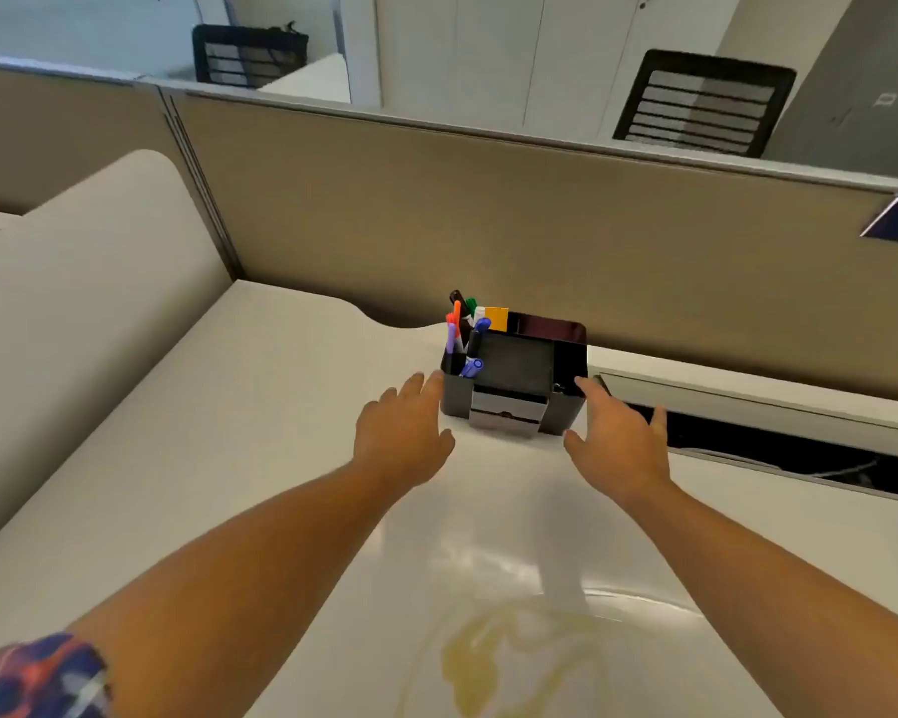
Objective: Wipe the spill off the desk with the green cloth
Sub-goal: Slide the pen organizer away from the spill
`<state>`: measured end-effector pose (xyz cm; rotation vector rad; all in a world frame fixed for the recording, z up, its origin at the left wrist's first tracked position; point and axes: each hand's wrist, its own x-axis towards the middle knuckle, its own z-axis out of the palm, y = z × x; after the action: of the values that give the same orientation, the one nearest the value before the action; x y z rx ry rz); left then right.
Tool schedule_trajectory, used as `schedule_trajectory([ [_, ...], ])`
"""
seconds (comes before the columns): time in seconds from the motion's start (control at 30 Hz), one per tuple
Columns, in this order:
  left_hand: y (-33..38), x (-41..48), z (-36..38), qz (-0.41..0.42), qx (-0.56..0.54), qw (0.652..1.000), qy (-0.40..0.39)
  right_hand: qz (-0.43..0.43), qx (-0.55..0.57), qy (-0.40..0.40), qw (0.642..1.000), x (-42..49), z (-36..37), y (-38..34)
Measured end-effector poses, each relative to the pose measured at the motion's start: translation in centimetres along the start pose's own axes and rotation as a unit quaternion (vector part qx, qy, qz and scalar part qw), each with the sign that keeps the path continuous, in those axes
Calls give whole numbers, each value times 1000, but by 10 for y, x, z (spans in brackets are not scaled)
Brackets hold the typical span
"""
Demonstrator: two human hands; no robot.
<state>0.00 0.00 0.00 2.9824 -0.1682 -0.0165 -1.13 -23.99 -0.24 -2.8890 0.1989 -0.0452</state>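
Cloth is nowhere to see. Spill sits thin and wet at the desk near edge. Left hand and right hand spread open, empty, beside the box.

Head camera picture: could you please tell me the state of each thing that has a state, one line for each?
Left hand: open, empty, fingertips at the organizer's left side.
Right hand: open, empty, at the organizer's right side.
Organizer: upright on the desk, not lifted.
Pens: standing in the organizer's left compartment.
Spill: yellowish, unwiped, near the desk's front edge.
Desk: wet only at the spill.
Green cloth: not in view.
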Motion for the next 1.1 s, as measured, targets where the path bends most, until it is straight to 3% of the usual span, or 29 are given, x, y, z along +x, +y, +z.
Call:
schedule_trajectory([
  [0.2, 12, 34, 14, 5, -16, 1000, -14, -13, 28, 20, 999, 24, 18, 13],
  [0.37, 6, 60, 19, -41, -15, 998, -34, -51, 15, 68, 996, 42, 29, 20],
  [0.5, 2, 72, 18, -11, 39, 999, -27, -50, -14, 88, 995, 46, 29, 21],
  [0.67, -15, 62, 15, -5, 29, 999, -25, -93, 0, 124, 988, 33, 24, 10],
  [1.1, -141, -60, -12, -105, 39, 992, 61, -235, -22, 91, 967, 9, 30, -125],
])
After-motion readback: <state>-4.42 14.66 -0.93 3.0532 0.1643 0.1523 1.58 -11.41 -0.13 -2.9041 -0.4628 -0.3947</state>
